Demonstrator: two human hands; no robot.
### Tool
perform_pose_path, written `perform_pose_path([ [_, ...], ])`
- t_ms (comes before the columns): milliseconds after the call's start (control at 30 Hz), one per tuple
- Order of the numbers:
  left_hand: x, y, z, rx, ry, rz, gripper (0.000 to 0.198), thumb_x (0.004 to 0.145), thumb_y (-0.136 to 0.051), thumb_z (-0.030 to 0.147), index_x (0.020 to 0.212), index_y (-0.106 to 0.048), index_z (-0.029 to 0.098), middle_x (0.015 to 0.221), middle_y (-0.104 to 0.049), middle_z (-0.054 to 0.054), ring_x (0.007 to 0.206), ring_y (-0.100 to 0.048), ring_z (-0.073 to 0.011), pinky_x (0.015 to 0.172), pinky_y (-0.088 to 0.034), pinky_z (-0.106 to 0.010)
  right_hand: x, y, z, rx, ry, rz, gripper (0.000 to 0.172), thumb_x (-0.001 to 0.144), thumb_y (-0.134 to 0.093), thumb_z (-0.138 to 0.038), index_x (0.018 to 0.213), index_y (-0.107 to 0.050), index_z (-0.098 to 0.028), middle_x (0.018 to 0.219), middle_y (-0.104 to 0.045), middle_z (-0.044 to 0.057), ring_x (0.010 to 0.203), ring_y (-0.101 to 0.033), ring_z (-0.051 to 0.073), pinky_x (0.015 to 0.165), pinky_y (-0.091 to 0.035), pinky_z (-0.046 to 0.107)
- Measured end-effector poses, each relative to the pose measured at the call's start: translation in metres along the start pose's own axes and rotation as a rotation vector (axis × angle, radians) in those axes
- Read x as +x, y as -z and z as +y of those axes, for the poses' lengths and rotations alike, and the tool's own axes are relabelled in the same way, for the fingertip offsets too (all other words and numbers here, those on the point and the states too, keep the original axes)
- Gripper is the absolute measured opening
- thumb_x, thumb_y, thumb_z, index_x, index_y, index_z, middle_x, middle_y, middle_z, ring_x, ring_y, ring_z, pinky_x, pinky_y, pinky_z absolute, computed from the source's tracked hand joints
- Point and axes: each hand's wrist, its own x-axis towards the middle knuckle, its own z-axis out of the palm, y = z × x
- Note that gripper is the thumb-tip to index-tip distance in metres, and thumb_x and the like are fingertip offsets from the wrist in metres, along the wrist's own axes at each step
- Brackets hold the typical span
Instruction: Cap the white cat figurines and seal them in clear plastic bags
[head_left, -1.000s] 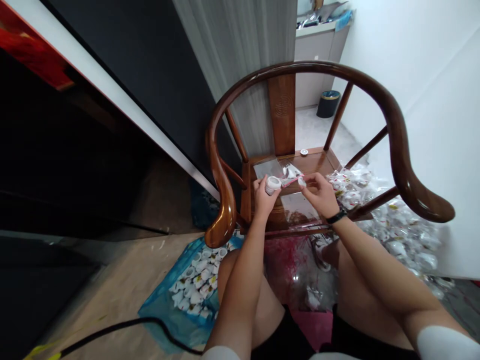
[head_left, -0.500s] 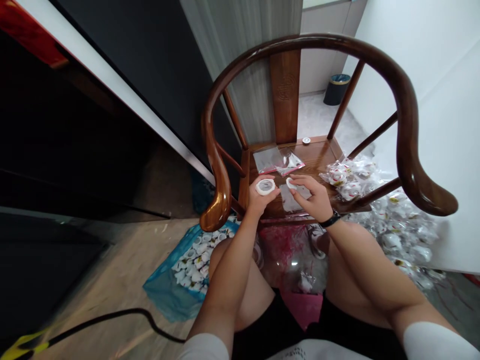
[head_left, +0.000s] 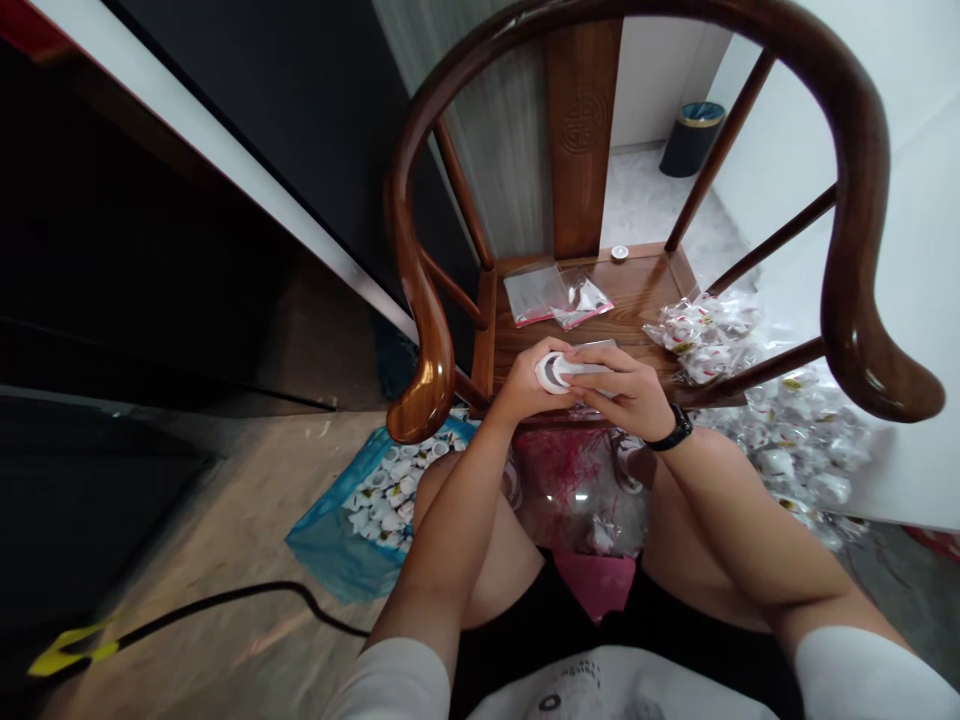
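My left hand is closed around a small white hollow piece, its round opening facing up. Over that opening, the fingers of my right hand pinch a small white round cap, mostly hidden by the fingertips. Both hands meet above the front of a wooden chair seat. Behind them on the seat lie a flat clear plastic bag with a red edge and a second clear bag. A small white disc rests at the seat's back edge.
White pieces wrapped in clear plastic lie at the seat's right, with a larger wrapped pile below. A blue bag of loose white pieces sits on the floor, left. The curved chair arm encloses the seat. A black cable crosses the floor.
My right hand has moved left with the white cap, bringing it onto the piece in my left hand. My left hand has shifted slightly right. The camera view has moved closer to the chair.
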Motion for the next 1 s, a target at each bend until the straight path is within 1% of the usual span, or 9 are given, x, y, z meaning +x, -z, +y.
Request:
perform_pose_path([
  [100,0.0023,0.0003,-0.0023,0.006,0.002,-0.056,0.062,0.061,-0.095,0.039,0.111,-0.067,0.017,0.098,-0.071,-0.001,0.085,-0.065,-0.0166,0.078,-0.051,-0.026,-0.0010,0.0007,0.0041,-0.022,0.016,-0.033,0.024,0.101,-0.067,-0.022,0.119,-0.081,-0.030,0.130,-0.075,0.011,0.123,-0.071,0.026,0.104,-0.061,0.049],
  [233,0.0025,-0.0009,-0.0057,-0.007,-0.030,-0.079,0.064,0.064,-0.095,0.039,0.117,-0.068,0.017,0.107,-0.074,-0.005,0.095,-0.070,-0.0207,0.085,-0.054,-0.030,-0.0031,0.0013,0.0086,-0.058,0.027,-0.080,0.024,0.102,-0.067,-0.024,0.120,-0.081,-0.030,0.131,-0.074,0.011,0.125,-0.070,0.027,0.106,-0.061,0.051],
  [400,0.0018,-0.0020,-0.0039,-0.055,-0.064,-0.118,0.083,0.068,-0.093,0.034,0.144,-0.062,0.018,0.133,-0.072,-0.013,0.117,-0.071,-0.0275,0.100,-0.055,-0.036,-0.0054,-0.0007,0.0107,-0.054,0.043,-0.068,0.027,0.101,-0.068,-0.021,0.123,-0.080,-0.031,0.134,-0.073,0.011,0.127,-0.069,0.028,0.108,-0.059,0.051],
  [567,0.0011,-0.0029,-0.0037,-0.065,-0.055,-0.104,0.087,0.071,-0.094,0.040,0.148,-0.061,0.019,0.143,-0.068,-0.015,0.126,-0.069,-0.0308,0.107,-0.054,-0.040,-0.0050,-0.0031,0.0097,-0.074,0.024,-0.054,0.026,0.099,-0.070,-0.025,0.121,-0.081,-0.033,0.133,-0.075,0.009,0.127,-0.067,0.030,0.108,-0.058,0.055],
  [633,0.0006,-0.0028,-0.0047,-0.064,-0.036,-0.081,0.088,0.070,-0.094,0.046,0.147,-0.062,0.019,0.142,-0.068,-0.015,0.126,-0.068,-0.0311,0.108,-0.054,-0.040,-0.0039,-0.0039,0.0089,-0.121,0.010,-0.070,0.025,0.098,-0.073,-0.028,0.120,-0.082,-0.035,0.132,-0.076,0.007,0.131,-0.064,0.032,0.111,-0.056,0.060],
  [733,-0.0005,-0.0019,-0.0054,-0.077,-0.013,-0.026,0.094,0.068,-0.096,0.053,0.148,-0.061,0.018,0.129,-0.072,-0.014,0.114,-0.071,-0.0275,0.101,-0.056,-0.037,-0.0025,-0.0052,0.0074,-0.173,-0.020,-0.132,0.029,0.097,-0.073,-0.033,0.125,-0.080,-0.036,0.139,-0.074,0.004,0.140,-0.057,0.036,0.118,-0.049,0.066],
  [867,-0.0023,0.0011,-0.0034,-0.033,-0.020,0.086,0.088,0.070,-0.094,0.049,0.147,-0.060,0.020,0.114,-0.072,-0.008,0.102,-0.071,-0.0216,0.096,-0.056,-0.033,-0.0012,-0.0065,0.0051,-0.203,-0.028,-0.230,0.047,0.099,-0.069,-0.032,0.145,-0.069,-0.036,0.155,-0.063,0.002,0.156,-0.043,0.037,0.127,-0.038,0.068],
  [933,-0.0034,0.0034,-0.0022,-0.009,-0.019,0.105,0.087,0.071,-0.093,0.047,0.147,-0.060,0.020,0.112,-0.071,-0.007,0.100,-0.070,-0.0204,0.095,-0.056,-0.032,-0.0008,-0.0064,0.0044,-0.210,-0.012,-0.279,0.053,0.100,-0.068,-0.032,0.153,-0.062,-0.036,0.162,-0.057,0.002,0.162,-0.034,0.037,0.130,-0.031,0.070],
  [1000,-0.0045,0.0062,-0.0016,0.001,-0.019,0.104,0.088,0.071,-0.093,0.046,0.148,-0.059,0.020,0.111,-0.071,-0.006,0.098,-0.069,-0.0199,0.093,-0.056,-0.032,-0.0010,-0.0063,0.0048,-0.217,0.000,-0.318,0.056,0.101,-0.068,-0.032,0.156,-0.058,-0.035,0.165,-0.053,0.002,0.164,-0.029,0.038,0.131,-0.025,0.072],
])
